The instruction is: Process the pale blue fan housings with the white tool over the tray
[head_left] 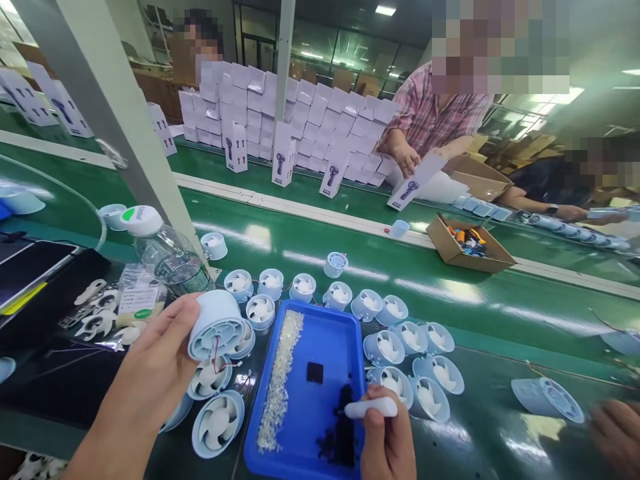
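Note:
My left hand (155,373) grips a pale blue round fan housing (216,325) with its grille side toward me and thin red wires hanging from it. My right hand (387,437) is closed on a white pen-like tool (371,407), its tip at a pile of small black pieces (341,427) in a blue tray (310,460). A strip of tiny white pieces (280,377) lies along the tray's left side, and one black square (315,372) in its middle. Several more fan housings (400,353) lie around the tray on the green belt.
A clear bottle (165,250) lies at left beside a bag of white parts (107,313). Stacked white boxes (300,127) stand across the belt. A person in a plaid shirt (430,113) holds a box. A cardboard box (467,243) sits at right. Another person's hand (617,430) is at bottom right.

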